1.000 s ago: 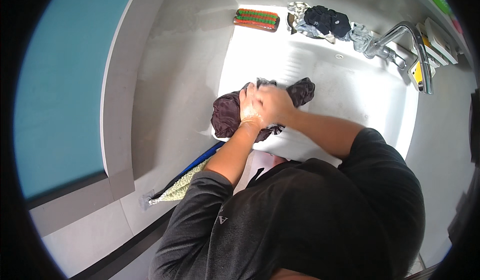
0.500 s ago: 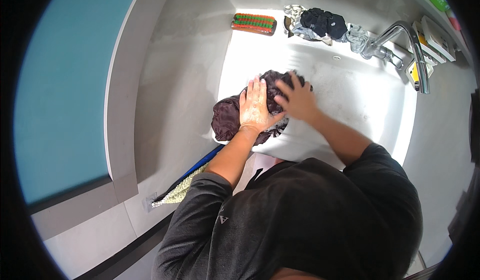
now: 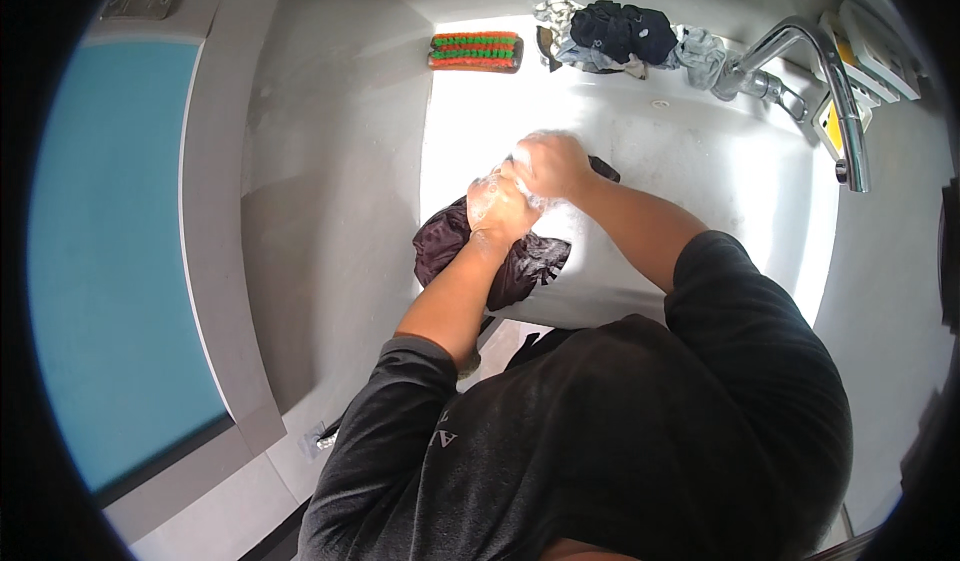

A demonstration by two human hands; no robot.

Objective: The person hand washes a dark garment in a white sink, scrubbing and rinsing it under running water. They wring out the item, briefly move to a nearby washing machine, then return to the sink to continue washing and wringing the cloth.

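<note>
"How many pieces of cloth are there?"

"In the white sink, one dark maroon garment, bunched at the near left of the basin. A dark end of cloth shows past the right wrist; I can't tell whether it's the same piece. On the back ledge I count at least three more: a black one, a grey one and a patterned pale one, heaped together."

"And the rest?"

"One scrubbing brush, red and green bristles up, left of that heap. One arched chrome faucet to the right. Beside it, several white containers, too overlapped to count."

"Now the hands."

"Two, touching. The left hand lies over the garment, its forearm slanting in from lower left. The right hand is set slightly farther out, pressed against it, its forearm angling in from lower right."

"Gripping?"

"Both have fingers curled in, but white suds cover the space between them, so I can't tell whether either is clenched on cloth."
</note>
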